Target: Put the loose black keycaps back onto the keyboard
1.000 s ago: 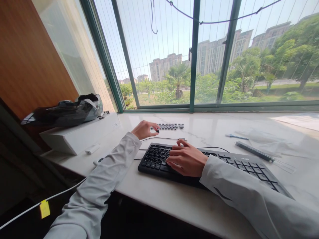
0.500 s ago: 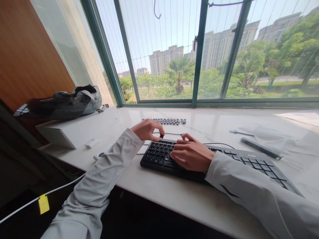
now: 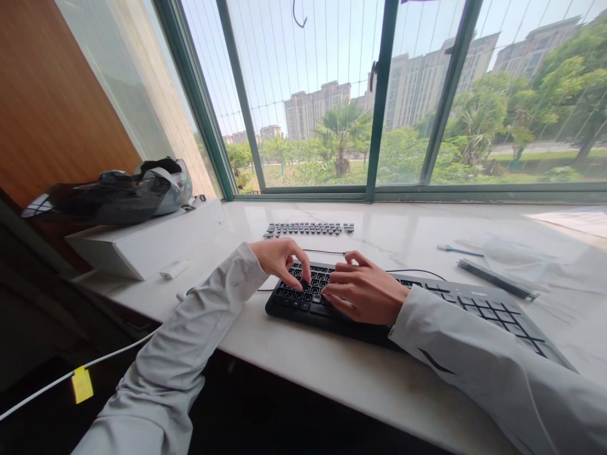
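Observation:
A black keyboard (image 3: 332,319) lies at a slant on the white marble-look counter, with many sockets bare and a few keys along its front left. My left hand (image 3: 281,258) is over the keyboard's left part, thumb and index finger closed about a small black keycap (image 3: 305,285). The cap is low at the sockets; whether it touches them I cannot tell. My right hand (image 3: 364,289) rests across the keyboard's middle, fingers spread and bent, holding nothing visible. It hides the sockets beneath it. Loose keycaps (image 3: 310,229) lie in rows behind the keyboard.
On the left, a helmet (image 3: 161,183) sits on a white box (image 3: 142,243). A small white object (image 3: 173,270) lies before the box. To the right are a bundle of dark thin rods (image 3: 496,280), a blue-tipped tool (image 3: 459,251) and clear plastic bags (image 3: 516,256). A window stands behind.
My left hand has brought the keycap from above the keyboard's back edge forward and down onto the left part of the keyboard. My right hand has stayed in place.

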The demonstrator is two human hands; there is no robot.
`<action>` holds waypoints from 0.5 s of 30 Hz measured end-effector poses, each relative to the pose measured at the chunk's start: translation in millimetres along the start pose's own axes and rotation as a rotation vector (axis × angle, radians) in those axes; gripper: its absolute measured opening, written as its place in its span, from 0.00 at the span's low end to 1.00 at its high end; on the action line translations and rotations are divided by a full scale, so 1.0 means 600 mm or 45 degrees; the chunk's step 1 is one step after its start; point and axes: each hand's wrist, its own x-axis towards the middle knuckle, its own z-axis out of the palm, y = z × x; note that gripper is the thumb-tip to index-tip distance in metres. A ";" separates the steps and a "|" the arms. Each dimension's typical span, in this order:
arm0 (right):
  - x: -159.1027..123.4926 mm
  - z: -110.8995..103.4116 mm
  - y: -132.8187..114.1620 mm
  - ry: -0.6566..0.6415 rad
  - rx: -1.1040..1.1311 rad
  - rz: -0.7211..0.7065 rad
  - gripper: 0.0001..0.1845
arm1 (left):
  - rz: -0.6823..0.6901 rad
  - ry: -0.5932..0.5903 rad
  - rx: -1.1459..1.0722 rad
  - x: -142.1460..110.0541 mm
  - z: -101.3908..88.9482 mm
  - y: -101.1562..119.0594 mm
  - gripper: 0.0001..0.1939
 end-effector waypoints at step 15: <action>-0.001 0.001 -0.003 -0.005 0.029 -0.003 0.12 | 0.165 0.069 0.086 0.010 0.013 0.018 0.14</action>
